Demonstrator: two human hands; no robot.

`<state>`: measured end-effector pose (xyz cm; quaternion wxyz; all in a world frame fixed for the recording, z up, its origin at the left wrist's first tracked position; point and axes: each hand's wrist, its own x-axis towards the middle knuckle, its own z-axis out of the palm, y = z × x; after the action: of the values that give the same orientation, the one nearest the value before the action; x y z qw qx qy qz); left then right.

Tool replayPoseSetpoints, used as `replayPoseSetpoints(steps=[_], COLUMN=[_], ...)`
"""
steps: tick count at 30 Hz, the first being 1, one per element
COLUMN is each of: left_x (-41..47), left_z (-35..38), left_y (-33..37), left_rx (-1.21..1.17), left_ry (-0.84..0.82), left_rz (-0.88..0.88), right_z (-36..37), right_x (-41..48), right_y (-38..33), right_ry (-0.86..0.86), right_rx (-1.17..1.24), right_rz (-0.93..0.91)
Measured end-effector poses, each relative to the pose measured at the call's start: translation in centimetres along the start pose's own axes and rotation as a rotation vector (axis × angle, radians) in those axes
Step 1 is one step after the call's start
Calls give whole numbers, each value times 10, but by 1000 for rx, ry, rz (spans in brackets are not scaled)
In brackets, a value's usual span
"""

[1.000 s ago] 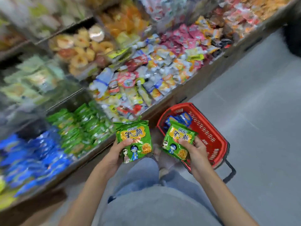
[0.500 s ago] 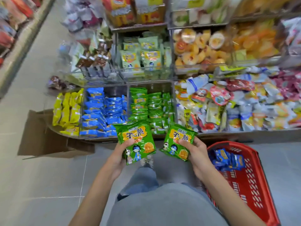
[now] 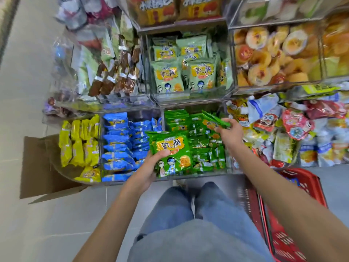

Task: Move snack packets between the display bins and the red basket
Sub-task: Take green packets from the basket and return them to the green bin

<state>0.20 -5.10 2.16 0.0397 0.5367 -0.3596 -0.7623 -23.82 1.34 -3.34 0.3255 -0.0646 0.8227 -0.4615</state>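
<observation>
- We see the left hand (image 3: 149,167) gripping a green packet (image 3: 171,148) by its lower left part. The thumb lies across the printed front and the fingers curl round behind it.
- That packet stands upright with its face towards the camera. It is held at the front edge of the lower shelf (image 3: 198,175), across the divide between the blue and green compartments.
- The right hand (image 3: 229,134) pinches a second green packet (image 3: 214,119) by one end between thumb and fingers. The packet is tilted and nearly edge-on to us.
- This second packet hangs over the back right part of the green bin (image 3: 200,150), just above the stock. We cannot tell whether it touches the packets below.
- The green bin is the middle compartment of the lower shelf, packed with rows of matching green packets.
- To its left sit the blue packets (image 3: 119,146) in their own compartment. The yellow packets (image 3: 79,142) are beyond them, at the shelf's left end.
- Directly above the green bin, the upper bin (image 3: 186,70) holds paler green packets of the same design, standing behind a clear wall.
- Round cakes (image 3: 273,53) fill the bin to the right of that, and loose mixed packets (image 3: 294,129) are heaped at the lower shelf's right end.
- The red basket (image 3: 304,177) stands on the floor (image 3: 34,233) just below the shelf's front edge on the right, partly hidden by the right forearm.
- A cardboard box (image 3: 37,167) lies open on the floor by the shelf's left end.
- Legs in jeans (image 3: 181,210) fill the bottom middle of the view.
</observation>
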Motion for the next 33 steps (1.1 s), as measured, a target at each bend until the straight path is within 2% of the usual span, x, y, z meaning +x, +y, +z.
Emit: replayPoseSetpoints(steps=[4, 11, 16, 18, 23, 29, 31, 33], left_x=[23, 52, 65, 68, 69, 67, 66, 65], left_z=[-4, 2, 6, 7, 9, 13, 16, 19], left_y=[11, 19, 25, 30, 37, 44, 46, 46], left_rx=[-26, -87, -74, -96, -141, -119, -110, -112], left_ry=[-8, 21, 32, 46, 92, 67, 65, 48], left_rz=[-46, -95, -111, -117, -99, -85, -82, -78], right_z=[25, 68, 77, 79, 80, 68, 60, 53], right_x=[41, 94, 107, 108, 102, 65, 38, 8], right_y=[-8, 4, 18, 23, 26, 7, -2, -12], right_ry=[12, -79, -55, -33, 14, -21, -94, -250], right_rx=[-246, -290, -479, -498, -390, -248, -138, -15], right_rz=[-32, -34, -176, -164, -11, 89, 105, 146])
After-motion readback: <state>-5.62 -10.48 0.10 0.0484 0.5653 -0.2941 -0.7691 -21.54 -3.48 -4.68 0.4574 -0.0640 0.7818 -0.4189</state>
